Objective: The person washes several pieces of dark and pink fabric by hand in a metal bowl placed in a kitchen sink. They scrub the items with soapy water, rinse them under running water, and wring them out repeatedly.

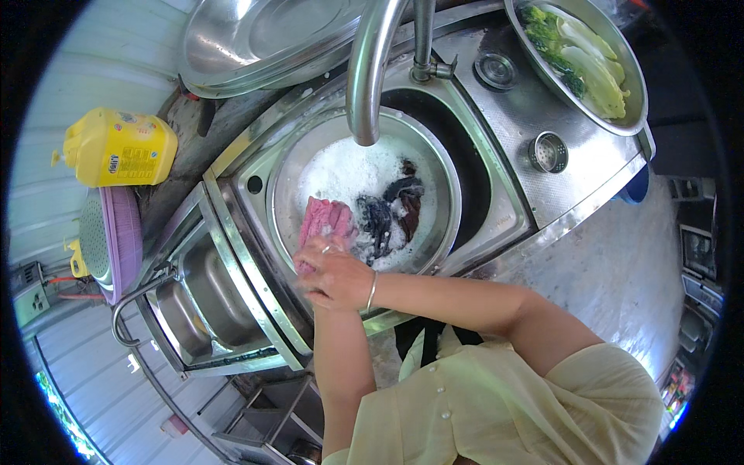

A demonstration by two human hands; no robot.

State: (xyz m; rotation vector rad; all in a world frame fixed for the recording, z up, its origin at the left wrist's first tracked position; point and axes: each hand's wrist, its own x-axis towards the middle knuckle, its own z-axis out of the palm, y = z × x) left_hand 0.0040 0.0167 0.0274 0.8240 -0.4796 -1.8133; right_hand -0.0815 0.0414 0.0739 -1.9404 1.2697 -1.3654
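A bunched, wet pink cloth (325, 218) is at the near left side of a round metal basin (450, 168). My right hand (343, 278), with a ring and a bangle, is closed over the cloth's near end. My left hand (318, 297) is crossed beneath it, blurred and mostly hidden, so its grip on the cloth does not show. White suds (343, 165) cover the water in the basin. Dark wet cloths (378, 224) lie half sunk in the suds, right of the pink one. The basin sits in a stainless steel sink (494, 203).
A curved faucet (363, 99) hangs over the basin. On the right drainboard (587, 180) are a sink strainer (548, 152), a round lid (495, 70) and a bowl of leafy vegetables (581, 64). Leftward are a yellow detergent jug (125, 145), a purple basket (123, 244) and another sink (224, 290).
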